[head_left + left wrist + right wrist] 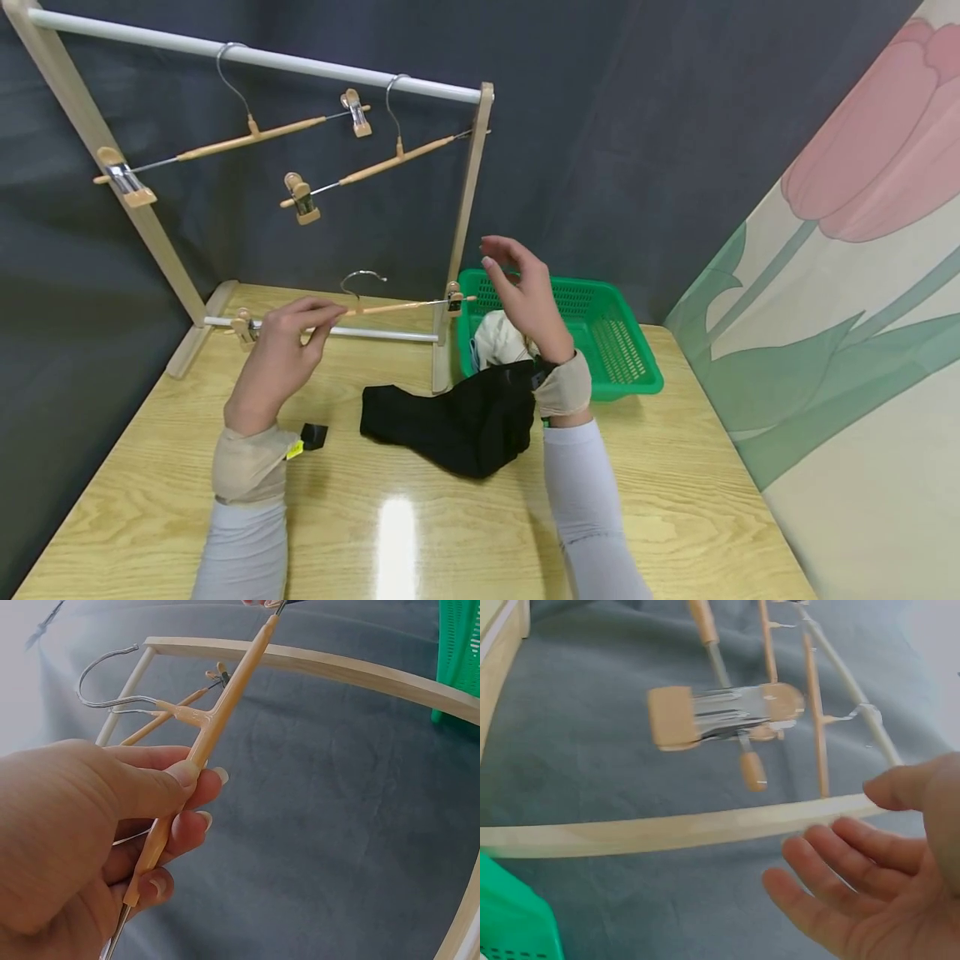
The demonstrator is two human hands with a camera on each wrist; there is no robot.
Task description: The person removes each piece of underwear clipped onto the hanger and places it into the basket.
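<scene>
My left hand (281, 358) pinches the wooden bar of a clip hanger (397, 308) between thumb and fingers; the left wrist view shows the hanger's bar (232, 690) and metal hook close up. A wooden clip (727, 712) sits near the hanger's right end. Just beyond that end is my right hand (525, 292), fingers relaxed and apart from the hanger, over the basket's near left side. A black garment (457, 421) lies on the table below, between my forearms, partly against the basket.
Two more clip hangers (255, 137) hang from the white rail (300, 67) of a wooden-framed rack. The green basket (637, 358) stands right of the rack with white cloth (498, 342) inside. A small black piece (313, 436) is beside my left wrist. A dark curtain backs the table.
</scene>
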